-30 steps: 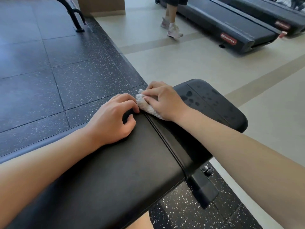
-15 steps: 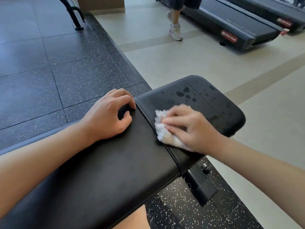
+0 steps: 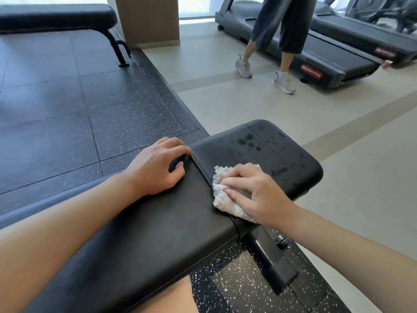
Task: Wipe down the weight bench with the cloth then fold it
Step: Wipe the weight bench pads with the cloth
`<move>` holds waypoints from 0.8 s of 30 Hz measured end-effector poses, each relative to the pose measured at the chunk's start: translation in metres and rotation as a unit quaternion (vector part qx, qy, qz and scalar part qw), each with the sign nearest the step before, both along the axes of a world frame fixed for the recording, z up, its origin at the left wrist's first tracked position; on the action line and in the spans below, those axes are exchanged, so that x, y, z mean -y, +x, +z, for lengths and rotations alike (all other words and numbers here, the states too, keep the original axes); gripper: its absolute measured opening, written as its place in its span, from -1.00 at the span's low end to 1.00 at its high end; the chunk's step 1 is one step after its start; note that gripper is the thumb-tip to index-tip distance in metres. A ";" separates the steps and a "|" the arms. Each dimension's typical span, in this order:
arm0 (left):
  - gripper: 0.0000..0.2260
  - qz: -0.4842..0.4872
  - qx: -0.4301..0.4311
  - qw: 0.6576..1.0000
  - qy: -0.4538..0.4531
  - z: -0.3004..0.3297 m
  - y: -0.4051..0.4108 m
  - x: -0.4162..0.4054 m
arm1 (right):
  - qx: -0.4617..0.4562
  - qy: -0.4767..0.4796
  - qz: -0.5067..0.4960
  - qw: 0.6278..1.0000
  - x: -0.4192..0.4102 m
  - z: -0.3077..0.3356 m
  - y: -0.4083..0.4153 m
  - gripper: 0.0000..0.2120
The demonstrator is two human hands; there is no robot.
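The right hand (image 3: 259, 195) is pressing a crumpled white terry cloth (image 3: 225, 199) flat against the black padded vinyl weight bench (image 3: 146, 233), right on the seam between the long pad and the shorter end pad; its grip is loose, with the fingers lying nearly straight over the cloth rather than curling round it. A second ago this hand was working the cloth at the far end of that seam, beside the left hand — since then it has been dragging the cloth along the seam toward the near edge of the tabletop, where it is now sitting. The left hand (image 3: 158, 168) is staying where it was, resting on the long pad with its fingers curled over the far edge and holding nothing but the bench itself. Dark wet droplets (image 3: 250, 142) are still speckling the end pad beyond the cloth, so the seam pass is looking nearly done, but the wiping is not — that spotted pad probably needs the next strokes, and the folding is still ahead.
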State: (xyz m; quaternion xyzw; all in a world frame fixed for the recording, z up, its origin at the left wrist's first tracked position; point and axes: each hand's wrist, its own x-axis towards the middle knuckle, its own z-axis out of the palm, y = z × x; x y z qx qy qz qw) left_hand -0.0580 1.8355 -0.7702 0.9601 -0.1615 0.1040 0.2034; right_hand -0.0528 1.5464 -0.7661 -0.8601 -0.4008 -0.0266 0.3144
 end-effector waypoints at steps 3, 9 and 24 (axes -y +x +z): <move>-0.67 -0.013 -0.016 1.000 0.017 0.003 -0.013 0.009 | 0.010 -0.015 0.008 1.000 0.035 -0.001 -0.015 -0.87; -0.57 -0.019 -0.040 0.999 -0.014 -0.016 -0.053 0.027 | 0.026 -0.021 0.012 0.999 0.022 -0.001 0.014 -0.86; -0.54 -0.001 -0.022 1.000 -0.015 -0.019 -0.053 0.030 | 0.011 -0.012 -0.032 0.999 0.031 -0.008 0.012 -0.80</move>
